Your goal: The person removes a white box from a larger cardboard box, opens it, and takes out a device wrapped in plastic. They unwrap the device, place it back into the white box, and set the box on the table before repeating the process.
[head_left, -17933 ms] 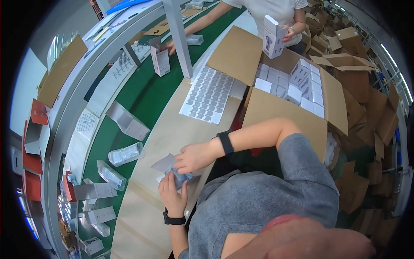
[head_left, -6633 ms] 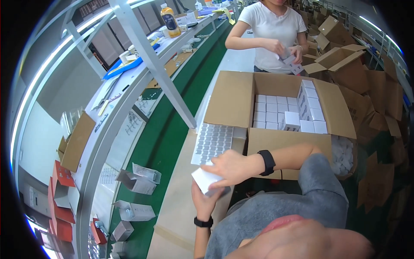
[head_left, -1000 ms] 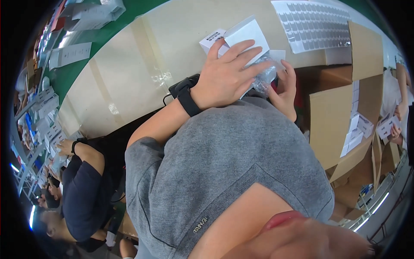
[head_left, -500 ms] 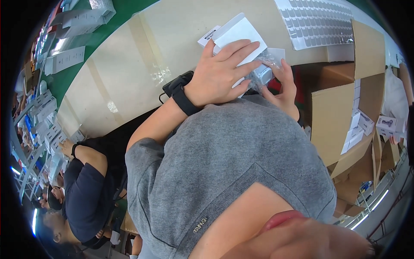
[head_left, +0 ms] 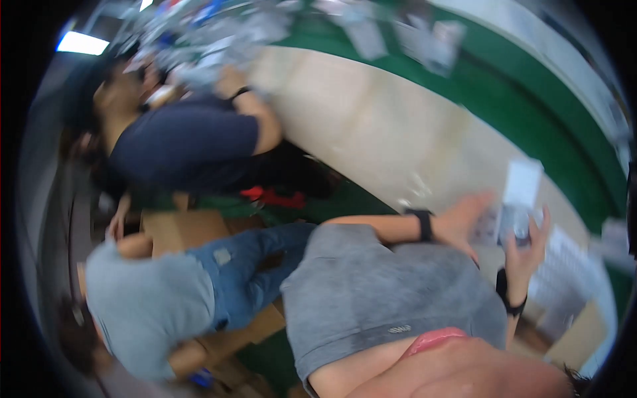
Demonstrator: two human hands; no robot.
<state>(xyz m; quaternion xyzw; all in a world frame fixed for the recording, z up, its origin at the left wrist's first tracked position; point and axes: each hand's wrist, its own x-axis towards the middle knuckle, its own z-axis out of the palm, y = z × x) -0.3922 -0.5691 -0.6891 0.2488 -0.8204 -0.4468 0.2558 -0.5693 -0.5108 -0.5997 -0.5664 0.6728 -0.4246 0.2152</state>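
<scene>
A small white box stands near the table's right part with its lid flap raised. A shiny grey-blue item in clear wrap shows at the box's opening; blur hides its exact kind. My right hand is around this wrapped item, thumb on one side and fingers on the other. To the left of the box, my left hand has its fingers stretched out and apart, holding nothing. Its fingertips are close to a white printed carton side; whether they touch it is smeared by motion.
The tan table curves away to the left, beside a green strip bearing white boxes. A sheet of grey pieces lies at the right, above an open cardboard carton. Two co-workers are at the left.
The view has swung left, bringing a second co-worker into sight. My left hand has come off the white box and spread beside it. My right hand stays at the wrapped item.
</scene>
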